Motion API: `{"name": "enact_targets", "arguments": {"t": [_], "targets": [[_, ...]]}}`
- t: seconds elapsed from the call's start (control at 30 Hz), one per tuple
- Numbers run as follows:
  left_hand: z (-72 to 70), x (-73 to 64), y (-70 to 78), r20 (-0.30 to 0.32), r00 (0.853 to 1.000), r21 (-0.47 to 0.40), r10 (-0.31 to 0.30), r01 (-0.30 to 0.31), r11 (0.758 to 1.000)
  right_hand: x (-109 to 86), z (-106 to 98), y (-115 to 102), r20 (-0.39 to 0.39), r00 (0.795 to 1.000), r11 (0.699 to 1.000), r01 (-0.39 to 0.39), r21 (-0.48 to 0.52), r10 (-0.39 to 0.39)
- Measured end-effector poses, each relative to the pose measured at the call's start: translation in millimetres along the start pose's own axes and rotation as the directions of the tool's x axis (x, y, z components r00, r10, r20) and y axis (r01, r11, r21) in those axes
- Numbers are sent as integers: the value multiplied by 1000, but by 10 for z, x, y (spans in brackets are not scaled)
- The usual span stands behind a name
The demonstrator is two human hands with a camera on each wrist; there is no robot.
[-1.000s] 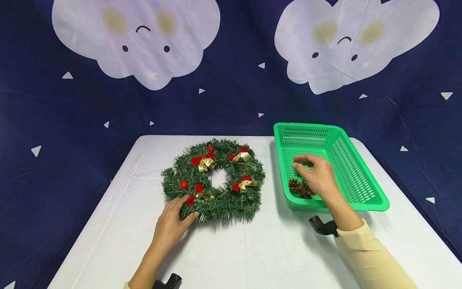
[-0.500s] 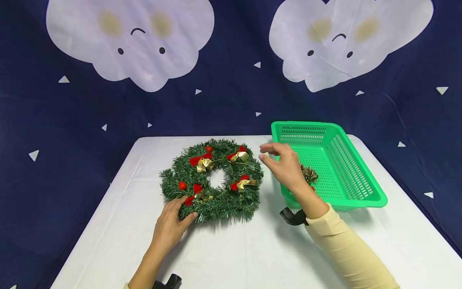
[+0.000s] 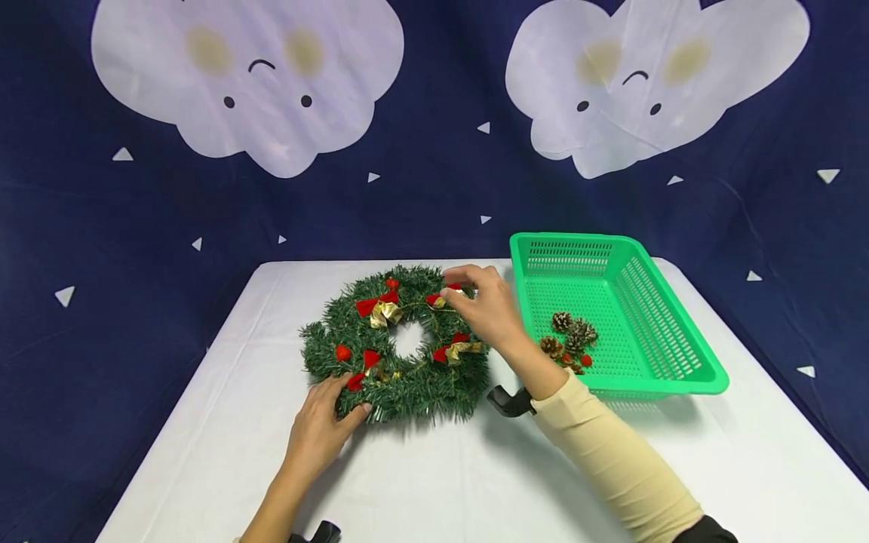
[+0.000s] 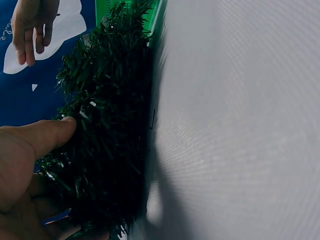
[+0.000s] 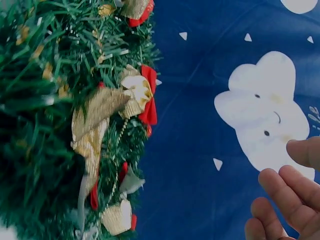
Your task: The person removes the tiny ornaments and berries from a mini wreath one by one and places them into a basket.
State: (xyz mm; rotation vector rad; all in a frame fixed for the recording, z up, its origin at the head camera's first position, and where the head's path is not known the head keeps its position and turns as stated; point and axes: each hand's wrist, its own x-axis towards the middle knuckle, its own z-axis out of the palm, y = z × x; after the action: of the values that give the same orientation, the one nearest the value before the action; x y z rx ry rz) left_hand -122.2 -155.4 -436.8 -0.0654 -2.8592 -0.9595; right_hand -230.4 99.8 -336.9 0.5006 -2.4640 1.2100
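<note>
A green Christmas wreath (image 3: 421, 385) lies on the white table, dressed with red and gold bows and small red berries. My left hand (image 3: 322, 421) grips its near left edge; in the left wrist view the thumb (image 4: 55, 134) presses the green tinsel while the other fingers lie lower, partly hidden. Above the wreath's right side hovers my right hand (image 3: 485, 305), thumb and fingers apart, partly covering the upper right bow (image 3: 437, 300). The right wrist view shows nothing between the right hand's fingers (image 5: 285, 195).
To the right stands a green plastic basket (image 3: 672, 332) with slotted walls. Several pine cones (image 3: 580, 335) and a few red berries (image 3: 586, 361) lie in its near left corner. A dark blue cloth with clouds (image 3: 434, 188) hangs behind the table (image 3: 407, 483).
My right hand has moved left from inside the basket to above the wreath, uncovering the pine cones. The left hand and the wreath have stayed in place.
</note>
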Motion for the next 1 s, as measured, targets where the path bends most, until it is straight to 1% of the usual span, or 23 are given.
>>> {"name": "enact_targets", "arguments": {"t": [0.2,0.33,0.5,0.6,0.73,0.9,1.0], "targets": [[-4,-12,-4,-6,1000,1,0,0,1000,21,171,-47,59,998,999,-34,24,33],[4,1,-2,-14,1000,-7,2,-2,1000,34,276,-63,96,995,1000,-15,25,13],[9,-5,5,-19,1000,-9,6,-7,1000,26,401,-84,109,994,1000,16,10,-17],[11,-13,7,-21,1000,-12,7,-7,1000,18,474,-90,112,994,1000,8,10,-9],[10,-21,4,-24,1000,-14,9,-9,1000,-3,573,-116,137,990,999,-22,38,16],[10,-22,-1,-33,999,-12,13,-13,1000,-47,718,-171,176,984,999,1,37,-8],[12,-16,3,-26,1000,-15,11,-11,1000,-73,805,-204,197,980,999,13,42,-21]]}}
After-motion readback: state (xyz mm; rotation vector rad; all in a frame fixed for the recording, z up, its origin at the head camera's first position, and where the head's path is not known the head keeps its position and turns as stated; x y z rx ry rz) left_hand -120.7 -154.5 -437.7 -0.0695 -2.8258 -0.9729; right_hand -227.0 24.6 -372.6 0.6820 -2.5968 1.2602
